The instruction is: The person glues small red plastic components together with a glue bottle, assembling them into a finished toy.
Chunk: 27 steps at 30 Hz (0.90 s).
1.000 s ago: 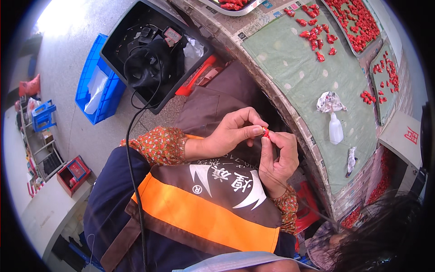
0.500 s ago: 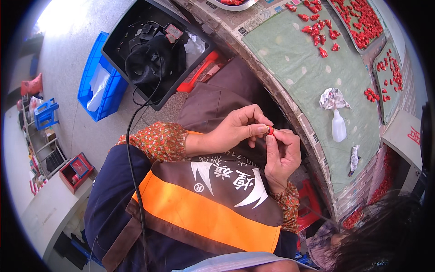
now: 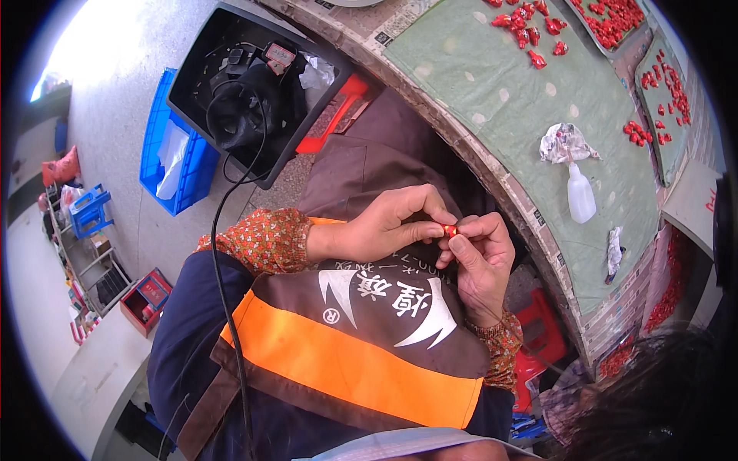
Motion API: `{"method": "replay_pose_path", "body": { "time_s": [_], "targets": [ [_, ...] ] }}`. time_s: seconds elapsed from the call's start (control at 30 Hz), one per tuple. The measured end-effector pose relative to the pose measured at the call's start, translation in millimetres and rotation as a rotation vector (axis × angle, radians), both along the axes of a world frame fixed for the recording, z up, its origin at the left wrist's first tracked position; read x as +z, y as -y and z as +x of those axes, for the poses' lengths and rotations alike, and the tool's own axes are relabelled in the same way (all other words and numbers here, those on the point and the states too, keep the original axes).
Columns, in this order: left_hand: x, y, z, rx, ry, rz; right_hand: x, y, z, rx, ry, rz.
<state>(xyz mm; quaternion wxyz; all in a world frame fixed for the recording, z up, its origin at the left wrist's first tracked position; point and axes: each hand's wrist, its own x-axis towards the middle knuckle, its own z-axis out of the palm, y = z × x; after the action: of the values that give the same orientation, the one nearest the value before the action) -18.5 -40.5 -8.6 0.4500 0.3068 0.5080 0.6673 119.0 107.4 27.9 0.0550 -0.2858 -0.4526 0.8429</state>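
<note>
A small glossy red piece with a yellowish patch (image 3: 450, 230) is pinched between both my hands above my lap; its exact kind is too small to tell. My left hand (image 3: 390, 223) closes thumb and forefinger on one end. From the other side, the fingertips of my right hand (image 3: 483, 257) grip it. Similar red pieces (image 3: 530, 29) lie loose on the green cloth (image 3: 492, 84) of the table to the right. On that cloth are also a white squeeze bottle (image 3: 580, 196), a crumpled stained tissue (image 3: 566, 144) and a small tissue-wrapped item (image 3: 614, 253).
Trays of red pieces (image 3: 611, 21) stand at the table's far right. Left of the table are a black bin (image 3: 265, 173) with cables and dark items, and a blue crate (image 3: 157, 146). A black cable (image 3: 231, 300) runs across my left arm. Someone's dark hair (image 3: 653, 384) shows lower right.
The red piece has turned between my fingers, now lying more sideways and showing a yellowish patch. My right fingers have shifted around it. The whole view has moved slightly.
</note>
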Motion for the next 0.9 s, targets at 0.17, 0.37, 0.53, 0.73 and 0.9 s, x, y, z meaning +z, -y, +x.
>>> {"method": "replay_pose_path", "body": {
  "time_s": [0.17,0.37,0.53,0.73,0.9],
  "targets": [
    [-7.1,-0.6,0.9,-0.005,-0.216,0.064,-4.4,-0.3,2.5,-0.011,-0.056,-0.087],
    [-9.5,-2.0,3.4,-0.013,-0.258,0.08,-8.6,0.4,5.4,-0.023,-0.081,-0.135],
    [-11.9,-2.2,4.9,-0.013,-0.318,0.093,-9.7,1.6,6.9,-0.026,-0.07,-0.149],
    [-13.7,-1.4,5.0,-0.016,-0.335,0.106,-10.3,2.1,7.9,-0.027,-0.066,-0.158],
    [-13.3,-1.6,4.8,-0.013,-0.357,0.105,-10.4,2.7,7.5,-0.029,-0.066,-0.168]
  ]
}}
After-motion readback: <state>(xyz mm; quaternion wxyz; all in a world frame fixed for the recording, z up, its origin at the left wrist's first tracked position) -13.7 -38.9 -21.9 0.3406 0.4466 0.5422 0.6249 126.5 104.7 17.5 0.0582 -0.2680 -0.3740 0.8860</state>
